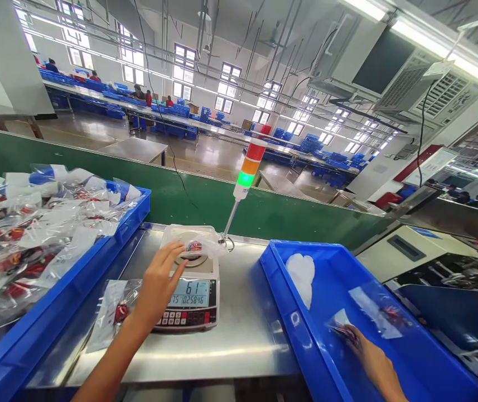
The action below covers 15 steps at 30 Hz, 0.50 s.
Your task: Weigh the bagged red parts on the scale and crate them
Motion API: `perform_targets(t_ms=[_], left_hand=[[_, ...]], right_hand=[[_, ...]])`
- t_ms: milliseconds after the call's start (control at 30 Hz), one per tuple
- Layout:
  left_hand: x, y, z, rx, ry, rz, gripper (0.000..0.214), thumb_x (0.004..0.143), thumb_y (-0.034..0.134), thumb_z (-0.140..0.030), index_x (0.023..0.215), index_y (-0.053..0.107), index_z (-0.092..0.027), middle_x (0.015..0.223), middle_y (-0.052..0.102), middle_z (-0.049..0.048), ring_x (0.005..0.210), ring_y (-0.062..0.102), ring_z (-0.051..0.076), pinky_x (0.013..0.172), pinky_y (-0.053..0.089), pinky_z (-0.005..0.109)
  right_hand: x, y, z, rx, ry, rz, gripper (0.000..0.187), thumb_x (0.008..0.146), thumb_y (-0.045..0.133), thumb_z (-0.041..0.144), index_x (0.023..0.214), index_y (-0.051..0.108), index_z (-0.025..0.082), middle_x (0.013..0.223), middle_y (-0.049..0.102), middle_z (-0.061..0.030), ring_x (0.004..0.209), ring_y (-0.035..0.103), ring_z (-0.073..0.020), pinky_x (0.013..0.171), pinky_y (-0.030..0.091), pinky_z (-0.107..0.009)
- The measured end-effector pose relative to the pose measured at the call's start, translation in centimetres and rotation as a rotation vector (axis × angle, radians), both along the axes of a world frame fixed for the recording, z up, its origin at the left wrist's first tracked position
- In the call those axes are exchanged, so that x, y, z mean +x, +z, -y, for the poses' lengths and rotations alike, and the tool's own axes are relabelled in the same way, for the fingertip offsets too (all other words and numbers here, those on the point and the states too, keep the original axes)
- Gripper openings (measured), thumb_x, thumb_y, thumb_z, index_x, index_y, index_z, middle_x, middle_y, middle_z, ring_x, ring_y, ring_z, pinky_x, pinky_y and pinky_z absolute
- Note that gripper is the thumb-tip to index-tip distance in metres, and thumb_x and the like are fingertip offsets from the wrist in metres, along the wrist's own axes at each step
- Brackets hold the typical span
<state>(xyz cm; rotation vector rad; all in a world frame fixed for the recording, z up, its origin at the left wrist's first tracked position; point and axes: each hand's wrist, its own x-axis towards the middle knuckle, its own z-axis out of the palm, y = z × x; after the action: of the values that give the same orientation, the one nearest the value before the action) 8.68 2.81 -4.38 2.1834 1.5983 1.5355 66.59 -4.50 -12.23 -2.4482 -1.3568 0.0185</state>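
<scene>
My left hand [157, 285] reaches over the digital scale [211, 287], thumb and fingers apart. Its fingertips are at the left end of a clear plastic bag [197, 247] with small red parts, lying on the weighing pan; whether they touch it I cannot tell. Another bag with a red item [111, 312] lies left of the scale, partly behind my forearm. My right hand [364, 349] is down in the blue bin [278, 290] on the right, fingers closed on a small plastic bag [341, 321] with dark contents. Beside it in the bin lies another bag with red parts [378, 310].
A blue crate [138, 209] heaped with filled bags stands at the left. White paper or plastic [301, 276] lies in the right bin. Behind the scale rises a signal light [247, 167] with green lit. A green partition [180, 198] edges the bench; a machine [414, 257] stands right.
</scene>
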Motion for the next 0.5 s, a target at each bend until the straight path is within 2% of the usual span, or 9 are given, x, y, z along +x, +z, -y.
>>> perform_targets(t_ms=[67,100,167,200,267,333,433,500], left_hand=[[2.1,1.0,-2.0,-0.095,-0.203,-0.022,0.031,0.1,0.054,-0.031,0.128,0.067,-0.025,0.14,0.065,0.0066,0.137,0.056,0.027,0.119,0.044,0.048],[3.0,1.2,-3.0,-0.152,-0.274,0.036,0.03,0.095,0.059,-0.028,0.123,0.071,-0.025,0.139,0.067,0.006,0.139,0.054,0.028,0.122,0.041,0.051],[4.3,1.4,-4.9,-0.249,-0.335,0.278,0.02,0.083,0.068,-0.026,0.1,0.077,-0.024,0.124,0.074,0.0057,0.132,0.059,0.031,0.123,0.039,0.054],[4.7,1.5,-5.8,-0.284,-0.328,0.418,0.012,0.078,0.072,-0.027,0.089,0.077,-0.024,0.113,0.077,0.006,0.124,0.064,0.032,0.121,0.041,0.054],[4.7,1.6,-7.2,-0.305,-0.259,0.644,0.011,0.076,0.075,-0.034,0.079,0.075,-0.022,0.094,0.078,0.007,0.106,0.071,0.031,0.111,0.05,0.053],[3.7,1.9,-8.1,-0.273,-0.165,0.79,0.022,0.081,0.071,-0.042,0.085,0.072,-0.021,0.093,0.076,0.009,0.098,0.072,0.029,0.099,0.058,0.049],[0.4,2.6,-8.6,-0.217,-0.059,1.007,0.024,0.085,0.066,-0.042,0.089,0.064,-0.019,0.095,0.074,0.0111,0.098,0.073,0.028,0.088,0.063,0.047],[-2.6,3.6,-8.3,-0.184,-0.007,1.107,0.018,0.084,0.066,-0.036,0.087,0.058,-0.02,0.092,0.073,0.0105,0.098,0.073,0.028,0.084,0.065,0.049]], right_hand=[[-0.1,2.1,0.6,-0.019,-0.046,-0.066,0.049,0.072,0.043,0.059,0.108,0.067,0.035,0.083,0.079,-0.0106,0.082,0.075,-0.0436,0.074,0.057,-0.056],[-0.7,3.5,0.7,0.0,-0.093,-0.081,0.057,0.074,0.042,0.064,0.115,0.065,0.032,0.083,0.079,-0.0124,0.078,0.074,-0.045,0.074,0.056,-0.058],[-3.4,6.6,0.6,0.103,-0.153,-0.096,0.071,0.074,0.044,0.072,0.126,0.061,0.025,0.091,0.079,-0.016,0.075,0.073,-0.044,0.074,0.056,-0.058],[-5.4,8.1,0.3,0.172,-0.125,-0.125,0.075,0.075,0.047,0.074,0.128,0.06,0.024,0.1,0.08,-0.0174,0.078,0.073,-0.0422,0.076,0.057,-0.056],[-10.7,10.6,-0.7,0.307,0.042,-0.213,0.073,0.076,0.053,0.075,0.129,0.061,0.024,0.115,0.078,-0.0158,0.089,0.075,-0.0378,0.081,0.058,-0.05],[-16.7,12.2,-2.6,0.39,0.297,-0.314,0.064,0.081,0.058,0.07,0.128,0.065,0.027,0.121,0.077,-0.0111,0.101,0.074,-0.0346,0.09,0.057,-0.047],[-25.7,13.0,-6.9,0.423,0.683,-0.425,0.046,0.09,0.058,0.055,0.126,0.071,0.029,0.127,0.076,-0.0068,0.117,0.068,-0.0329,0.102,0.053,-0.049],[-30.8,12.8,-10.2,0.411,0.871,-0.436,0.04,0.094,0.057,0.044,0.128,0.072,0.029,0.131,0.074,-0.0065,0.123,0.065,-0.0316,0.105,0.051,-0.049]])
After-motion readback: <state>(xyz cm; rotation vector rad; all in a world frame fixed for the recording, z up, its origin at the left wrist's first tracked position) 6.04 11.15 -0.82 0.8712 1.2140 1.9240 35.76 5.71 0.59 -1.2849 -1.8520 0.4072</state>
